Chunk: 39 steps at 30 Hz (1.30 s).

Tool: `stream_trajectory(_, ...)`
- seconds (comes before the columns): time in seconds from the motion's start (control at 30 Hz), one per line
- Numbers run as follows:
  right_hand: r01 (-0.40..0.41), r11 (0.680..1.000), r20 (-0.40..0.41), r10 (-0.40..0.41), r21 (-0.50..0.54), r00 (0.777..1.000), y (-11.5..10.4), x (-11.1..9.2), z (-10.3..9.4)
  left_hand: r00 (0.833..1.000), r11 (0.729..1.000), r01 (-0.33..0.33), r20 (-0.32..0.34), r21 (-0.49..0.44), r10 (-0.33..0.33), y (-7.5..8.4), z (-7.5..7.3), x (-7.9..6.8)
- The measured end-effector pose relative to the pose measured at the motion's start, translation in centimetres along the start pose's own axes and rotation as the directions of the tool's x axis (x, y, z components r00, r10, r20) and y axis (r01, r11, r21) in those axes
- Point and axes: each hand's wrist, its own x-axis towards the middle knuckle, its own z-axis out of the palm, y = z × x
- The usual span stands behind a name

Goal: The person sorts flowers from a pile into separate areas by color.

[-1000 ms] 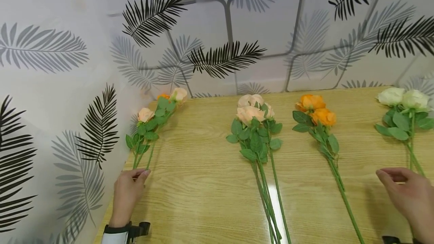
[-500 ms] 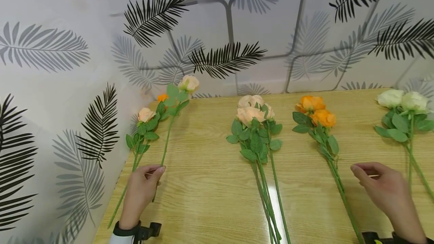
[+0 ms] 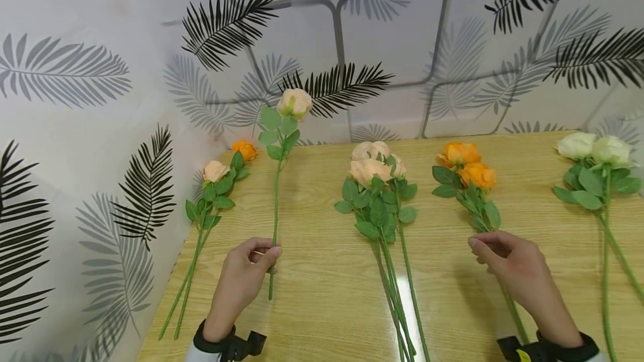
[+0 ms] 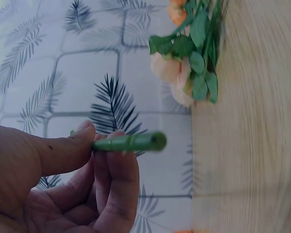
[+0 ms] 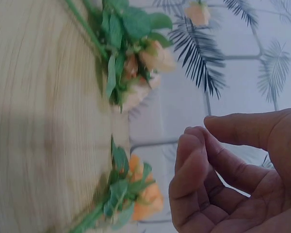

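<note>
Between thumb and fingers, my left hand [image 3: 245, 275] pinches a pale peach rose [image 3: 294, 104] low on its green stem. The flower stands up above the table, its head in front of the wall. In the left wrist view the cut end of the stem [image 4: 136, 142] points towards the camera, between thumb and fingertips. My right hand [image 3: 518, 270] hovers over the stems of the orange roses [image 3: 475, 176], fingers loosely bent. In the right wrist view nothing lies between that hand's thumb and fingers [image 5: 189, 170].
A bunch of peach roses [image 3: 372, 171] lies mid-table [image 3: 312, 272]. White roses [image 3: 611, 151] lie at the right. By the left wall, a small peach rose [image 3: 216, 171] and an orange rose [image 3: 244, 150] lie with stems crossing. A leaf-patterned covering [image 3: 387, 43] rises behind.
My left hand has lifted the pale peach rose off the left group and carried it right, more upright. The right hand has moved left from the white roses to the orange ones.
</note>
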Motion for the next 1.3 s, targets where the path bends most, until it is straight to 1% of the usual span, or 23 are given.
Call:
stream_trajectory(0.13, 0.054, 0.994, 0.009, -0.055, 0.092, 0.998, -1.6, 0.3, 1.3, 0.998, 0.998, -0.039, 0.038, -0.039, 0.040, 0.7, 0.9, -0.3)
stream_trajectory(0.27, 0.100, 0.974, 0.038, -0.110, 0.205, 0.993, -2.8, 0.7, 2.6, 0.994, 0.994, -0.074, 0.072, -0.081, 0.080, 1.2, 1.7, -0.7)
stream_trajectory(0.4, 0.126, 0.934, 0.064, -0.155, 0.334, 0.986, -3.8, 1.0, 3.8, 0.987, 0.988, -0.091, 0.120, -0.122, 0.106, 1.8, 2.4, -1.1)
stream_trajectory(0.57, 0.088, 0.878, 0.124, -0.164, 0.471, 0.979, -5.1, 1.3, 5.2, 0.969, 0.979, -0.118, 0.197, -0.168, 0.150, 2.7, 3.6, -1.8)
stream_trajectory(0.67, 0.075, 0.846, 0.149, -0.179, 0.528, 0.972, -6.0, 1.4, 5.9, 0.957, 0.976, -0.123, 0.237, -0.182, 0.165, 3.1, 4.4, -2.1)
stream_trajectory(0.73, 0.092, 0.830, 0.153, -0.209, 0.550, 0.966, -6.5, 1.5, 6.4, 0.952, 0.974, -0.125, 0.254, -0.189, 0.172, 3.5, 4.8, -2.3)
stream_trajectory(0.87, 0.121, 0.819, 0.156, -0.248, 0.561, 0.956, -7.4, 1.4, 7.2, 0.942, 0.967, -0.126, 0.281, -0.219, 0.186, 4.1, 5.4, -2.7)
stream_trajectory(0.93, 0.118, 0.819, 0.164, -0.250, 0.561, 0.954, -7.8, 1.4, 7.6, 0.938, 0.964, -0.128, 0.288, -0.234, 0.195, 4.3, 5.6, -2.8)
stream_trajectory(1.0, 0.106, 0.813, 0.177, -0.249, 0.573, 0.952, -8.3, 1.4, 8.0, 0.935, 0.961, -0.132, 0.291, -0.242, 0.202, 4.5, 5.9, -3.0)
stream_trajectory(1.13, 0.090, 0.806, 0.194, -0.246, 0.586, 0.950, -9.3, 1.4, 8.5, 0.929, 0.956, -0.142, 0.298, -0.256, 0.217, 4.6, 6.6, -3.2)
stream_trajectory(1.3, 0.099, 0.792, 0.198, -0.268, 0.602, 0.943, -10.2, 1.3, 9.0, 0.917, 0.946, -0.177, 0.304, -0.273, 0.259, 4.7, 7.3, -3.6)
